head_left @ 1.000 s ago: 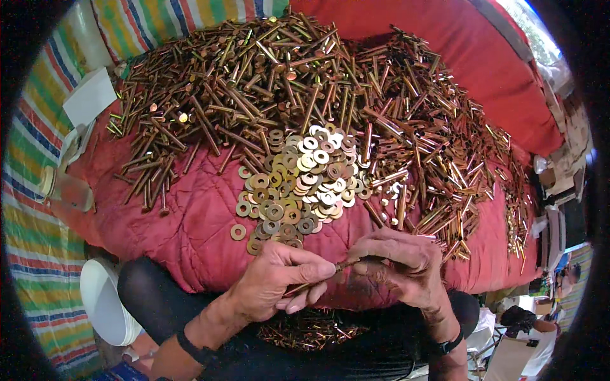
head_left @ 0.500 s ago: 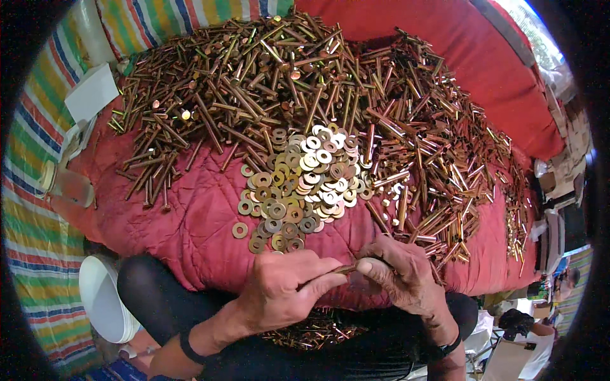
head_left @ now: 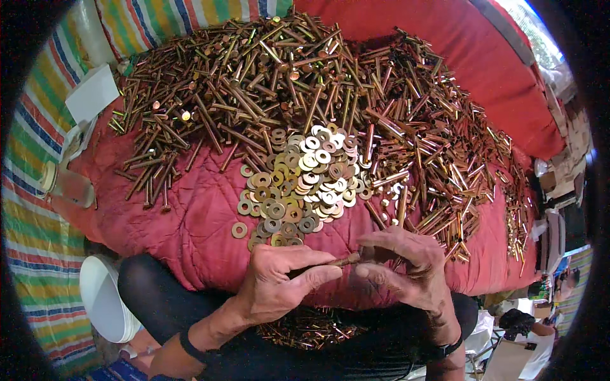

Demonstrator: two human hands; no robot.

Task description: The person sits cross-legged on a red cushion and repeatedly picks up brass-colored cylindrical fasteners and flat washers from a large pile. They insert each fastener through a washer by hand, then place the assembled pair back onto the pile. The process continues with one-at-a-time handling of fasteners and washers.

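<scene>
A copper-coloured bolt (head_left: 345,260) is pinched between the thumb and forefinger of my left hand (head_left: 279,279), its threaded end pointing right. My right hand (head_left: 410,267) is close to that end, with thumb and fingertips spread apart around it; I see nothing gripped in them. Just beyond my hands, a heap of flat round washers (head_left: 305,184) lies on a red quilted cover (head_left: 203,209). Behind and to the right of the washers spreads a large pile of similar long bolts (head_left: 254,89).
More bolts (head_left: 311,332) lie low between my legs. At the left are a white bucket (head_left: 105,298), a clear jar (head_left: 68,186) on its side and a white box (head_left: 93,93) against striped cloth (head_left: 38,267). A red cushion (head_left: 445,57) rises behind the pile.
My right thumb and fingers have spread apart from the bolt's end, which now shows its thread. My left hand keeps its pinch, nearly in place.
</scene>
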